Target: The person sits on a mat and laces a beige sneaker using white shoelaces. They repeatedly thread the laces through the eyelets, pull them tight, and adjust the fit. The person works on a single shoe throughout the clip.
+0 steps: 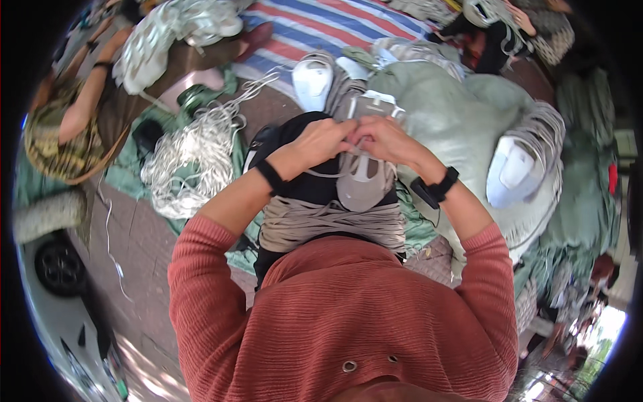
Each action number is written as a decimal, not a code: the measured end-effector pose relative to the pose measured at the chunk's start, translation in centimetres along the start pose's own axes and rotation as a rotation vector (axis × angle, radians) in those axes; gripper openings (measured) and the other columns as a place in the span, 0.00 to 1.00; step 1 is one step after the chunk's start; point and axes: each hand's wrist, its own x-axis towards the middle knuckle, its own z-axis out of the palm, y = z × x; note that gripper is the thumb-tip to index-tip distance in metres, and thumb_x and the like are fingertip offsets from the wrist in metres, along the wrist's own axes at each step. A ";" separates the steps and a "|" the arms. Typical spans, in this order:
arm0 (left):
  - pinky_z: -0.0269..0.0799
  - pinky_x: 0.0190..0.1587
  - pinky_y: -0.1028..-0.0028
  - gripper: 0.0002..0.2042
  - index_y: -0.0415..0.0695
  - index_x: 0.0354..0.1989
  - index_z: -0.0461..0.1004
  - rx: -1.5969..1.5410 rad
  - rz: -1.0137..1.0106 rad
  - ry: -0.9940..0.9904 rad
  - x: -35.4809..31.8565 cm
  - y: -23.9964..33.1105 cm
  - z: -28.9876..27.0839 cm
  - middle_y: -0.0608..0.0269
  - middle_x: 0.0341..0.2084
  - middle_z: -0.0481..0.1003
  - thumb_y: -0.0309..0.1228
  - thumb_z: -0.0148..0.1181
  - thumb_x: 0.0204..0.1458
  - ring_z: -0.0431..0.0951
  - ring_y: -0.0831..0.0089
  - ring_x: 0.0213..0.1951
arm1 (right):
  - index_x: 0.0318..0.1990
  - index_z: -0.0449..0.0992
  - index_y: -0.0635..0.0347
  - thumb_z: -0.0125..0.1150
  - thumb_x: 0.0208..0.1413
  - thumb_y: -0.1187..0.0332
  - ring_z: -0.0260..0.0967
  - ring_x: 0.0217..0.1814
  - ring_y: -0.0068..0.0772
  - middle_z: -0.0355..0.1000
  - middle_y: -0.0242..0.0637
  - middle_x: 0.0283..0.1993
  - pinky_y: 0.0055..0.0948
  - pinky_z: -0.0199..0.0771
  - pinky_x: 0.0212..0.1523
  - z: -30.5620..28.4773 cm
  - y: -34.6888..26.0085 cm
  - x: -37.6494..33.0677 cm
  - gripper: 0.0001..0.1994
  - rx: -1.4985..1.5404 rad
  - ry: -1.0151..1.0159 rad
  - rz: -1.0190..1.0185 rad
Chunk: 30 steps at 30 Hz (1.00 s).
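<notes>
My left hand (323, 141) and my right hand (383, 139) meet above my lap, fingers pinched together on a thin pale cord at the top of a grey shoe upper (362, 181). The upper lies on my dark trousers, toe end toward me. Below it a thick bundle of grey-beige laces (328, 224) rests across my thighs. A black band is on each wrist. The cord itself is mostly hidden by my fingers.
A green sack (455, 114) with more grey bundles and white shoe parts (512, 171) sits ahead and to the right. A heap of white cord (191, 161) lies on the ground at left. Another person (80, 114) sits at far left, and one (529, 27) at the top right.
</notes>
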 end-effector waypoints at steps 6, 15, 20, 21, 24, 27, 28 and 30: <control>0.71 0.32 0.58 0.12 0.42 0.37 0.67 0.049 0.137 0.151 -0.4 0.4 0.8 0.54 0.27 0.76 0.30 0.65 0.50 0.77 0.49 0.32 | 0.35 0.80 0.51 0.59 0.50 0.70 0.72 0.49 0.40 0.73 0.31 0.39 0.45 0.60 0.49 0.1 0.0 -0.3 0.06 0.024 -0.065 0.081; 0.71 0.33 0.58 0.14 0.44 0.39 0.67 0.152 0.179 0.000 -0.1 1.1 -1.2 0.54 0.26 0.76 0.34 0.66 0.49 0.77 0.51 0.33 | 0.36 0.79 0.56 0.60 0.51 0.67 0.74 0.45 0.47 0.74 0.42 0.38 0.43 0.71 0.46 -1.4 0.7 0.6 0.07 0.097 -0.232 0.018; 0.71 0.33 0.59 0.13 0.44 0.38 0.68 0.114 0.165 -0.041 0.5 -0.1 -1.4 0.55 0.27 0.74 0.30 0.66 0.49 0.76 0.52 0.32 | 0.36 0.79 0.58 0.61 0.49 0.67 0.74 0.45 0.49 0.74 0.44 0.37 0.45 0.72 0.44 -0.4 1.0 1.5 0.08 0.008 -0.203 -0.008; 0.71 0.33 0.60 0.12 0.44 0.37 0.68 0.107 0.160 -0.030 0.5 -0.1 -1.2 0.56 0.27 0.74 0.29 0.66 0.48 0.76 0.52 0.32 | 0.36 0.79 0.58 0.61 0.49 0.67 0.74 0.46 0.49 0.74 0.44 0.37 0.45 0.72 0.44 -0.3 0.9 1.5 0.08 -0.034 -0.192 0.001; 0.71 0.32 0.61 0.13 0.44 0.36 0.69 0.090 0.136 -0.007 0.8 -0.2 -0.8 0.58 0.24 0.74 0.30 0.67 0.47 0.76 0.55 0.29 | 0.35 0.78 0.57 0.62 0.48 0.68 0.74 0.46 0.48 0.73 0.43 0.35 0.45 0.72 0.42 -0.3 2.2 1.3 0.07 0.143 -0.105 -0.005; 0.70 0.30 0.62 0.16 0.44 0.36 0.69 0.089 0.102 -0.024 1.3 -0.1 -0.7 0.61 0.22 0.73 0.34 0.70 0.45 0.76 0.58 0.28 | 0.37 0.76 0.55 0.63 0.53 0.70 0.72 0.41 0.37 0.71 0.34 0.36 0.33 0.71 0.40 -0.7 3.2 1.0 0.04 0.315 -0.040 0.025; 0.70 0.29 0.63 0.17 0.44 0.36 0.69 0.093 0.104 -0.041 1.5 0.2 -1.0 0.62 0.21 0.73 0.36 0.71 0.44 0.76 0.59 0.27 | 0.36 0.77 0.55 0.63 0.54 0.70 0.71 0.40 0.32 0.71 0.32 0.35 0.31 0.71 0.40 -1.7 4.0 1.0 0.04 0.385 0.120 0.019; 0.70 0.29 0.64 0.19 0.45 0.36 0.69 0.109 0.085 -0.068 1.5 0.6 -1.8 0.63 0.21 0.73 0.38 0.73 0.42 0.76 0.61 0.26 | 0.37 0.78 0.54 0.62 0.57 0.68 0.68 0.36 0.23 0.72 0.27 0.35 0.27 0.71 0.39 -7.1 4.2 0.2 0.03 0.573 0.331 0.361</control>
